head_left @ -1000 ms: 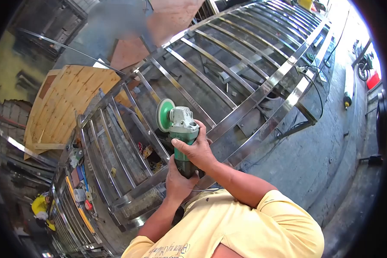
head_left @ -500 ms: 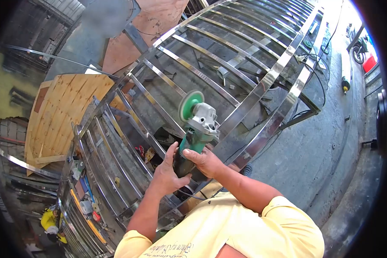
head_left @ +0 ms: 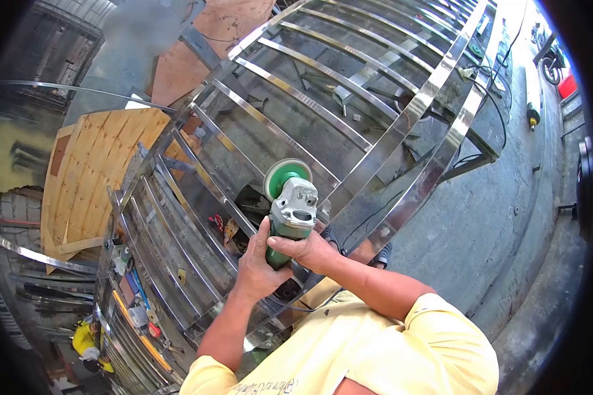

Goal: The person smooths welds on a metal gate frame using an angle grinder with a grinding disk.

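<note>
An angle grinder (head_left: 295, 209) with a grey metal head and green body is held in both hands above a shiny metal frame (head_left: 389, 151). Its round green-backed disc (head_left: 287, 176) overlaps one of the frame's crossbars in this view. My left hand (head_left: 260, 263) wraps the grinder's body from the left, its fingers closed. From the right, my right hand (head_left: 306, 250) grips the body just behind the head, thumb laid across it. The frame's long side rails run away toward the upper right, with many bars between them.
Wooden panels (head_left: 99, 178) lean at the left, with a brown board (head_left: 207, 39) behind. Black cables (head_left: 491, 99) hang over the frame's far right side. A yellow-handled bar (head_left: 135, 322) and other tools lie at lower left, near a person in yellow (head_left: 85, 339). Grey concrete floor (head_left: 481, 230) extends right.
The grinder has come slightly closer to my body, and its disc has turned to show more of its face. Both hands keep their grip. The view has shifted a little.
</note>
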